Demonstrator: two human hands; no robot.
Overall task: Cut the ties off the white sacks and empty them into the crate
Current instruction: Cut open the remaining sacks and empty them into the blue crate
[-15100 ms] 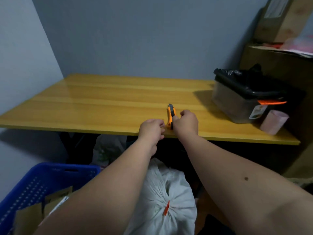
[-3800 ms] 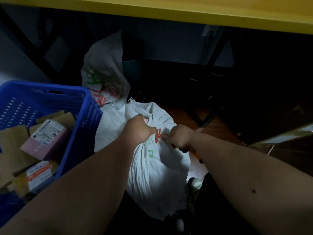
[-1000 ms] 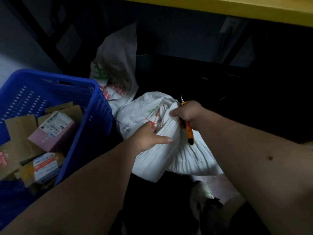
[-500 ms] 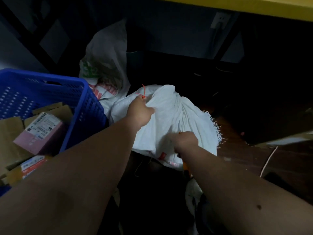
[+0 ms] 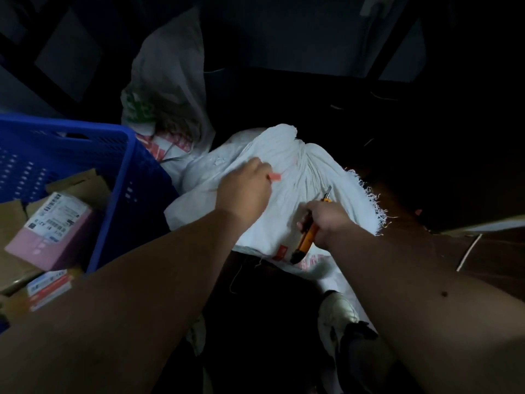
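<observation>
A white woven sack (image 5: 309, 177) lies on the dark floor under the table, its gathered neck spreading to a frayed edge on the right. My left hand (image 5: 244, 191) rests on the sack's left side and pinches a small orange tie piece (image 5: 275, 176) at its fingertips. My right hand (image 5: 324, 220) grips an orange utility knife (image 5: 308, 237), blade end up over the cloth. The blue plastic crate (image 5: 133, 177) stands to the left and holds several cardboard and pink parcels.
A second white printed sack (image 5: 170, 89) leans behind the crate. A shoe (image 5: 336, 311) shows on the floor below the sack. A thin cord (image 5: 467, 253) lies at the right. Dark table legs and a wall stand behind.
The sack's neck has come loose and spread wider. My left hand dropped from the top of the sack to its side, still with the orange tie. My right hand shows the knife again.
</observation>
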